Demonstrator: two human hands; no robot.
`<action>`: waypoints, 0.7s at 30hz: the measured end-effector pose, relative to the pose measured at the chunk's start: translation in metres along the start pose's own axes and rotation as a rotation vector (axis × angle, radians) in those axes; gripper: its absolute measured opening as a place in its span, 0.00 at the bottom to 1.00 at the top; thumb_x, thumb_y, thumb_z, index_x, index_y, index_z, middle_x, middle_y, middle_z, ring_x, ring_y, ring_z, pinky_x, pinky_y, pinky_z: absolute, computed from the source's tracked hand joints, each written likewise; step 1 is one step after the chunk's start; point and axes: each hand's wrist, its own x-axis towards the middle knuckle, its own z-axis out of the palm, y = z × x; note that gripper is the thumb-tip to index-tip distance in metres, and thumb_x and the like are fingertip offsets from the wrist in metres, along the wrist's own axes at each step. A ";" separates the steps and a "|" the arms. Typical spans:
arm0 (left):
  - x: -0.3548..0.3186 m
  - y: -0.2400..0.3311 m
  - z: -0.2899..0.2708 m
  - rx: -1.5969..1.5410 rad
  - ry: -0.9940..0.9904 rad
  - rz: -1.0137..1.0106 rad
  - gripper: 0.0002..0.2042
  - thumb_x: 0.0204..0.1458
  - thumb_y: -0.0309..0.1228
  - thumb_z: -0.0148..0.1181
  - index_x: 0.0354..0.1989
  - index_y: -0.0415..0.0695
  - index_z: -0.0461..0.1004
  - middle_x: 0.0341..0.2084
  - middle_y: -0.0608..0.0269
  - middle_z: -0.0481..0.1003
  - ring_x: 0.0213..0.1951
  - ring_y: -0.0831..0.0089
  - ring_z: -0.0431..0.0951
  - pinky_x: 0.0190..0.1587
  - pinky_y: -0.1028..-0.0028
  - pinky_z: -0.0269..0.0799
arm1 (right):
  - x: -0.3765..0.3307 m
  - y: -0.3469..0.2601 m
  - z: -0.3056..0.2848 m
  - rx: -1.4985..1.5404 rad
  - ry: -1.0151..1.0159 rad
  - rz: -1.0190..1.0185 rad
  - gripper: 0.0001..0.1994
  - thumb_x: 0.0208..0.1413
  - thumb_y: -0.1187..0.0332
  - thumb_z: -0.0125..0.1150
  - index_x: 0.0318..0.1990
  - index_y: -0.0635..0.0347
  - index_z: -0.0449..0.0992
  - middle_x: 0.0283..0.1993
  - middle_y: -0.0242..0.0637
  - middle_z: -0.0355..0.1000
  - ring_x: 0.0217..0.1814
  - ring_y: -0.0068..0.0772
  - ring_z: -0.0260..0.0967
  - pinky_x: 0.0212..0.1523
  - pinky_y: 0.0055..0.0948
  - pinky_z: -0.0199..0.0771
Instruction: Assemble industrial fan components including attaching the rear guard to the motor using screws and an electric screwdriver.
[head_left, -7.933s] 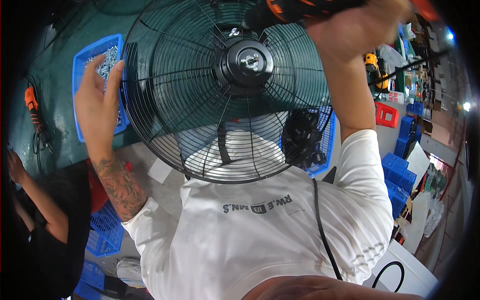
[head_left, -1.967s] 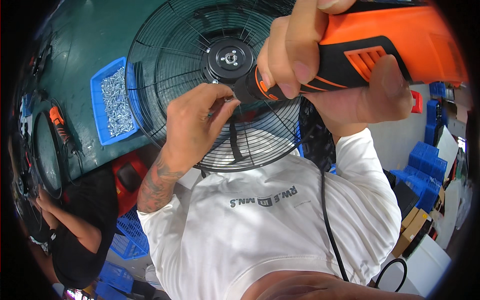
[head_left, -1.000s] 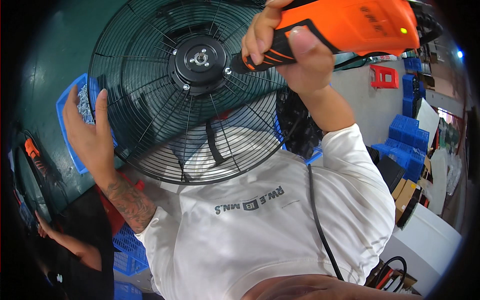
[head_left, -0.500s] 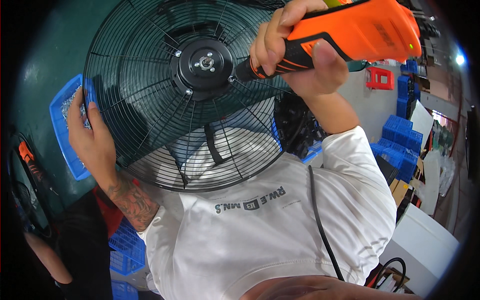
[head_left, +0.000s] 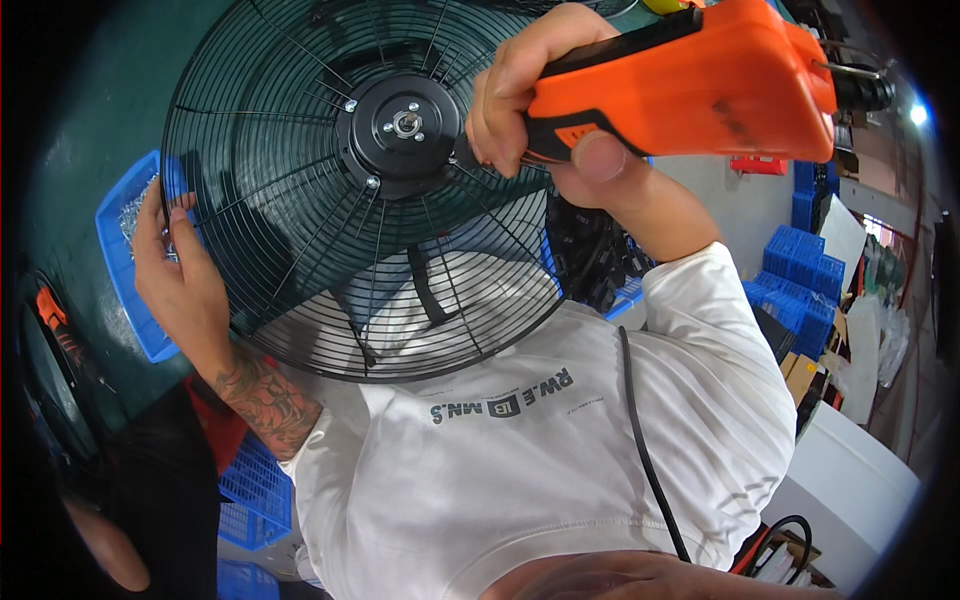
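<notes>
The black wire fan guard (head_left: 370, 190) stood upright in front of your chest, its round centre plate (head_left: 405, 125) facing you. Your right hand (head_left: 560, 110) was wrapped tight round the grip of an orange power screwdriver (head_left: 690, 90), its nose pressed to the right edge of that plate, probably to drive a screw there. Your left hand (head_left: 185, 280) clasped the guard's left rim, fingers hooked through the wires, most likely to brace it against the push. Behind the guard's left rim sat a blue tray (head_left: 120, 250) of small metal parts on the green table (head_left: 90, 110). Stacked blue crates (head_left: 800, 270) stood well to the guard's right.
</notes>
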 end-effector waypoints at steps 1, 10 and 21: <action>0.000 0.001 0.001 -0.002 0.003 0.003 0.17 0.65 0.25 0.53 0.61 0.35 0.74 0.46 0.52 0.82 0.48 0.67 0.83 0.52 0.69 0.74 | -0.003 -0.006 0.004 -0.193 0.017 0.042 0.19 0.60 0.64 0.66 0.48 0.71 0.68 0.26 0.35 0.72 0.23 0.20 0.68 0.24 0.20 0.70; 0.002 -0.004 -0.001 -0.035 -0.003 -0.024 0.17 0.65 0.25 0.53 0.61 0.35 0.75 0.46 0.52 0.82 0.48 0.68 0.83 0.53 0.70 0.74 | 0.016 -0.031 0.008 0.018 0.134 0.157 0.21 0.61 0.63 0.67 0.51 0.74 0.70 0.26 0.37 0.72 0.22 0.21 0.69 0.24 0.23 0.72; -0.002 -0.004 0.002 -0.082 -0.073 -0.024 0.18 0.67 0.24 0.51 0.63 0.30 0.71 0.47 0.49 0.81 0.49 0.66 0.81 0.56 0.68 0.73 | 0.060 -0.005 -0.027 -0.136 0.398 0.153 0.08 0.57 0.67 0.68 0.37 0.62 0.77 0.21 0.30 0.72 0.17 0.19 0.69 0.20 0.24 0.73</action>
